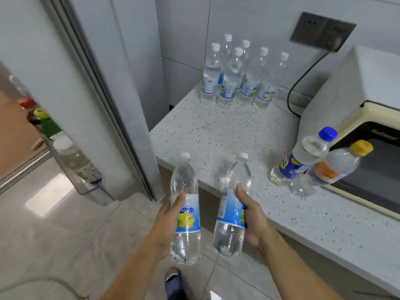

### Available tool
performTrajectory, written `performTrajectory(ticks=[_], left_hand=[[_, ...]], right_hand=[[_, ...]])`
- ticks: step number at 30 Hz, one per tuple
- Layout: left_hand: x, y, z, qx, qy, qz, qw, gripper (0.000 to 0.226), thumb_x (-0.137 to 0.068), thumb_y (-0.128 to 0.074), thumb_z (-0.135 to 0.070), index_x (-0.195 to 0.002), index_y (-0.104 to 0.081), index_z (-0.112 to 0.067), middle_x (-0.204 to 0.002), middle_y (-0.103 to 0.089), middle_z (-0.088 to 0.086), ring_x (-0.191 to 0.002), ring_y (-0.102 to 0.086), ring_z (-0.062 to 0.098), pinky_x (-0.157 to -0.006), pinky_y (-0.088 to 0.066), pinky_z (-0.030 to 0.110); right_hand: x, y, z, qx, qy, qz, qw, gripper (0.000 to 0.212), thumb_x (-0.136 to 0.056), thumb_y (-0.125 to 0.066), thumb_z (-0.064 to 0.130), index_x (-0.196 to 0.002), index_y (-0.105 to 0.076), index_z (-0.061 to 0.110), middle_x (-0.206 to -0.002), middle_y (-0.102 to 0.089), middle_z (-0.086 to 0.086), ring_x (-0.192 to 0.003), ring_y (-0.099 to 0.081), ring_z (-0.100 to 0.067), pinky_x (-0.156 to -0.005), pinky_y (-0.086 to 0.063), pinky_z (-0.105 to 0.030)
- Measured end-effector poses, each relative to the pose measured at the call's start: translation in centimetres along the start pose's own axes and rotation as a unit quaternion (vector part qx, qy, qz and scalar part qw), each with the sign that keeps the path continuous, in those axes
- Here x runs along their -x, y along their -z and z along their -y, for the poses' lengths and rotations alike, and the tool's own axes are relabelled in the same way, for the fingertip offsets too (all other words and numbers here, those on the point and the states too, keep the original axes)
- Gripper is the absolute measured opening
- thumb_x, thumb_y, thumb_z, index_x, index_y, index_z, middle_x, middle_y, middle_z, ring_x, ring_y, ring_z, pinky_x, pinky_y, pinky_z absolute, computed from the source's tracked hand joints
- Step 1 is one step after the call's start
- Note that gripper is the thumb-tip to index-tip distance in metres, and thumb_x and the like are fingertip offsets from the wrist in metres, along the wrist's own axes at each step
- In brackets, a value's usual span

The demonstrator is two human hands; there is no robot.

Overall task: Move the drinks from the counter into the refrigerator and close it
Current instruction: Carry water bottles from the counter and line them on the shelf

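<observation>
We held one clear plastic water bottle with a white cap and a blue-and-yellow label (185, 210) in our left hand (167, 219), thumb curled over the top of the label and the fingers wrapped round the far side. Its long axis ran nearly upright, cap pointing up and away from us, base hanging below the grip above the pale tiled floor (54, 234).

Our right hand (252, 217) gripped a second clear white-capped bottle with a blue label (232, 204) in the same way, thumb pressed against the bottle just above the label. This bottle leaned a little, cap tipped up and to the right over the edge of the speckled white stone counter (216, 131), base below the grip and off the counter.

Beyond both grips, at the back of the counter, stood a cluster of six upright clear bottles with white caps (238, 79). To the right of our right hand stood a clear bottle with a blue cap and blue-yellow label (300, 159) and, just beside it, a clear bottle with a yellow cap and orange label (331, 169), both in front of the cream microwave oven (357, 100).

To the left of our left hand the grey refrigerator door (71, 87) stood open, its shelf holding several bottles (43, 120).
</observation>
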State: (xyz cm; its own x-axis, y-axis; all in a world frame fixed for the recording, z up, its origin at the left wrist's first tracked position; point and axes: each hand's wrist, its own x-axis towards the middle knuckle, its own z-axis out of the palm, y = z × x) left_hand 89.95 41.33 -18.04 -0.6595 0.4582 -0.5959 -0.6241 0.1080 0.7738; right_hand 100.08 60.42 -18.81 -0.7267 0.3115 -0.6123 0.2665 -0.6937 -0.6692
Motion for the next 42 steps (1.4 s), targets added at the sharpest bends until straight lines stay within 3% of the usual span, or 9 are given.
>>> performTrajectory(ticks=[4, 12, 18, 21, 24, 29, 33, 37, 42], left_hand=[[3.0, -0.2, 1.5, 0.018, 0.0, -0.03, 0.999, 0.075, -0.064, -0.065, -0.062, -0.122, -0.062, -0.014, -0.096, -0.077, 0.013, -0.08, -0.076, 0.028, -0.062, -0.059, 0.033], [10.2, 2.0, 4.8, 0.059, -0.014, -0.115, 0.992, 0.078, -0.063, -0.063, -0.065, -0.123, -0.066, -0.016, -0.104, -0.075, 0.016, -0.086, -0.074, 0.03, -0.073, -0.059, 0.038], [15.1, 7.0, 6.5, 0.107, -0.035, -0.195, 0.974, 0.07, -0.068, -0.062, -0.062, -0.125, -0.065, -0.021, -0.108, -0.074, 0.016, -0.093, -0.073, 0.036, -0.071, -0.06, 0.041], [16.9, 9.9, 7.2, 0.128, -0.056, -0.236, 0.962, 0.067, -0.073, -0.062, -0.058, -0.128, -0.063, -0.018, -0.111, -0.073, 0.02, -0.096, -0.071, 0.041, -0.074, -0.06, 0.045], [18.3, 13.3, 7.7, 0.14, -0.078, -0.265, 0.951, 0.062, -0.078, -0.06, -0.054, -0.13, -0.061, -0.02, -0.111, -0.073, 0.018, -0.094, -0.073, 0.037, -0.073, -0.06, 0.043], [20.0, 19.8, 7.9, 0.13, -0.107, -0.32, 0.932, 0.063, -0.067, -0.062, -0.064, -0.121, -0.062, -0.033, -0.102, -0.077, 0.007, -0.091, -0.075, 0.027, -0.084, -0.059, 0.045], [21.5, 26.3, 7.3, 0.162, -0.108, -0.344, 0.919, 0.065, -0.065, -0.065, -0.066, -0.118, -0.063, -0.029, -0.099, -0.077, 0.009, -0.089, -0.075, 0.027, -0.081, -0.06, 0.044], [22.5, 32.3, 5.5, 0.171, -0.107, -0.358, 0.911, 0.07, -0.064, -0.063, -0.066, -0.113, -0.064, -0.017, -0.094, -0.077, 0.01, -0.078, -0.076, 0.022, -0.063, -0.061, 0.032], [23.0, 38.1, 3.6, 0.206, -0.122, -0.337, 0.911, 0.063, -0.071, -0.062, -0.064, -0.114, -0.066, -0.018, -0.101, -0.076, 0.015, -0.089, -0.074, 0.031, -0.075, -0.062, 0.042]], right_hand=[[1.1, 0.3, -1.5, 0.05, -0.01, 0.045, 0.998, 0.054, -0.067, -0.079, 0.058, -0.096, -0.079, 0.013, -0.09, -0.075, -0.013, -0.077, -0.074, -0.026, -0.065, -0.059, -0.036], [3.2, -0.7, -5.7, 0.076, -0.067, 0.141, 0.985, 0.057, -0.05, -0.086, 0.06, -0.087, -0.082, 0.017, -0.086, -0.076, -0.011, -0.076, -0.075, -0.025, -0.064, -0.059, -0.034], [4.6, -4.6, -9.8, 0.127, -0.086, 0.165, 0.974, 0.053, -0.071, -0.074, 0.057, -0.104, -0.077, 0.015, -0.099, -0.077, -0.014, -0.087, -0.076, -0.029, -0.068, -0.06, -0.035], [5.3, -7.6, -11.7, 0.164, -0.073, 0.178, 0.968, 0.076, -0.067, -0.076, 0.059, -0.123, -0.064, 0.009, -0.111, -0.074, -0.018, -0.099, -0.073, -0.035, -0.082, -0.06, -0.045], [5.8, -11.0, -14.2, 0.199, -0.078, 0.197, 0.957, 0.078, -0.07, -0.074, 0.058, -0.123, -0.063, 0.001, -0.114, -0.071, -0.024, -0.107, -0.068, -0.043, -0.098, -0.052, -0.056], [6.0, -18.3, -18.6, 0.24, -0.088, 0.226, 0.94, 0.073, -0.073, -0.071, 0.058, -0.123, -0.064, 0.006, -0.11, -0.074, -0.018, -0.096, -0.073, -0.031, -0.084, -0.059, -0.04], [6.3, -25.2, -22.3, 0.237, -0.074, 0.235, 0.94, 0.071, -0.072, -0.075, 0.055, -0.127, -0.062, 0.013, -0.111, -0.075, -0.013, -0.102, -0.072, -0.031, -0.092, -0.057, -0.047], [6.2, -31.9, -25.1, 0.235, -0.063, 0.236, 0.941, 0.08, -0.064, -0.079, 0.057, -0.128, -0.062, 0.011, -0.114, -0.073, -0.018, -0.105, -0.071, -0.037, -0.096, -0.055, -0.053], [5.7, -37.5, -27.8, 0.234, -0.075, 0.25, 0.937, 0.071, -0.072, -0.075, 0.056, -0.128, -0.064, 0.014, -0.118, -0.072, -0.017, -0.107, -0.07, -0.035, -0.097, -0.055, -0.05]])
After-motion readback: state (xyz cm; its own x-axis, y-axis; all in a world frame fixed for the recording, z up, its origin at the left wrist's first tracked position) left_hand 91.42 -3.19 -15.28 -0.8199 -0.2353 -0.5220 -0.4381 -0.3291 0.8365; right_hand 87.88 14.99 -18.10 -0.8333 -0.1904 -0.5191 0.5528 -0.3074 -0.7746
